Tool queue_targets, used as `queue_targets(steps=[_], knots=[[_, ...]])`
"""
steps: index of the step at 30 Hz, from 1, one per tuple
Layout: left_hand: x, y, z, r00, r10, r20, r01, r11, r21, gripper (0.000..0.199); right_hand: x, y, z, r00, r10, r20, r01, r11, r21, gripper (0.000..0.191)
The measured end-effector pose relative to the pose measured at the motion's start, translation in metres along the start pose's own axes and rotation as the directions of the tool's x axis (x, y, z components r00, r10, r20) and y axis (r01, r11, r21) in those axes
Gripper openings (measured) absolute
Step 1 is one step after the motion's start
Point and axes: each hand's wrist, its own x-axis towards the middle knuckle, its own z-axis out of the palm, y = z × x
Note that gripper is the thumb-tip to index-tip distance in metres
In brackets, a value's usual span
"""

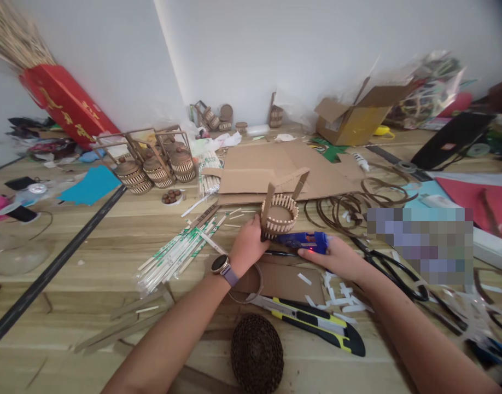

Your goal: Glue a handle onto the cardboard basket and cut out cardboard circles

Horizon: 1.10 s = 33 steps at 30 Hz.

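My left hand point(251, 243), with a watch point(220, 264) on its wrist, grips a small wooden-stick basket point(280, 219) by its lower left side. The basket is tilted toward me, and a flat brown strip handle point(268, 203) rises from it. My right hand point(331, 257) is closed around a blue glue gun point(306, 241) with a small red light on. Its nozzle points left at the basket's base; whether it touches is hidden. Below my hands lie a brown ring point(251, 284), a yellow-black utility knife point(316, 323) and a dark coiled round piece point(257, 353).
Finished lidded baskets point(161, 167) stand at the left beside a bowl of brown beads point(171, 197). Packed sticks point(173, 257) lie left of my hands. Flat cardboard point(255, 164) lies behind. Scissors point(394, 268), brown strip coils point(337, 213) and white scraps point(341, 298) spread on the right.
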Motion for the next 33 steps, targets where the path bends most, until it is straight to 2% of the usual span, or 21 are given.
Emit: queue_targets(steps=[9,16,25,33], knots=[[-0.001,0.0,-0.001,1.0,-0.014,0.005,0.014,0.999,0.033,0.04,-0.003,-0.007,0.0,0.999,-0.039,-0.014,0.039,0.999,-0.025,0.037],[0.001,-0.005,0.0,1.0,0.008,0.022,-0.008,1.0,0.013,0.046,-0.004,-0.012,0.001,0.997,-0.067,-0.049,0.063,0.994,-0.093,0.033],[0.0,-0.004,-0.004,0.999,0.005,0.039,-0.006,1.0,0.002,0.042,-0.003,-0.014,0.004,0.993,-0.109,-0.046,0.103,0.988,-0.116,0.03],[0.001,-0.005,-0.004,0.998,-0.002,0.055,0.002,1.0,-0.004,0.048,-0.003,-0.014,0.005,0.993,-0.113,-0.039,0.107,0.985,-0.131,0.029]])
